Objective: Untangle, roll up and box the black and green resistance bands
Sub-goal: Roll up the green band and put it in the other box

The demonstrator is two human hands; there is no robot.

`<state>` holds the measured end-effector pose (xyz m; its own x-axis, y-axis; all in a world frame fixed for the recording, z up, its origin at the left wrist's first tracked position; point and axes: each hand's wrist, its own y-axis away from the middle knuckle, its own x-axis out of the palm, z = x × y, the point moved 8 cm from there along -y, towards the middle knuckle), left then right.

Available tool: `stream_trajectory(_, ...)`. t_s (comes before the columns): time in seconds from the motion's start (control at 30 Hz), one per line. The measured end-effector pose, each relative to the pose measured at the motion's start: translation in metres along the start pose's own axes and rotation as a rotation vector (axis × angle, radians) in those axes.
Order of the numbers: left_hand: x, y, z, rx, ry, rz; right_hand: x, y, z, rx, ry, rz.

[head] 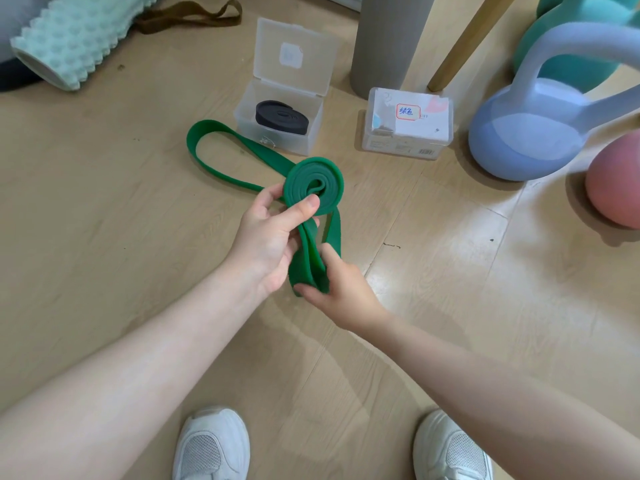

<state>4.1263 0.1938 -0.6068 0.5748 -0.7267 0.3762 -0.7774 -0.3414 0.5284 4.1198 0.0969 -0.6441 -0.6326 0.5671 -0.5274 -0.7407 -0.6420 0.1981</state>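
Head cam: my left grip (273, 237) pinches the coiled part of the green band (313, 187), thumb laid over the coil's near edge, fingers curled behind it. My right grip (341, 292) sits just below and nearer me, thumb and fingers clamped round the hanging doubled strands of the same band. The unrolled rest runs from the coil away to the left of the left grip and loops on the wood floor (104, 220).

Beyond the left grip, well apart, an open clear box (277, 123) w/ lid up holds the black band (281, 116), already rolled. To the right of it a 2nd clear box (407, 124), lid closed, red-framed label on top. Far right of the right grip: blue kettlebell (530, 133), pink ball (616, 181). Far left: mint foam roller (72, 39). My white shoes (211, 445) are at the bottom edge.
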Motion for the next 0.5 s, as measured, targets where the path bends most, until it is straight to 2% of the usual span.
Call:
stream_trajectory(0.07,-0.002,-0.002,-0.006,0.030,-0.003,-0.007,-0.005,-0.003,0.002,-0.016,0.028,-0.041)
stream_trajectory(0.33,-0.016,-0.001,0.000,-0.015,-0.103,-0.011,-0.015,-0.009,-0.006,-0.089,0.324,0.012)
stream_trajectory(0.5,-0.024,-0.003,-0.001,-0.010,-0.149,-0.029,-0.008,-0.010,-0.019,-0.002,0.056,0.157)
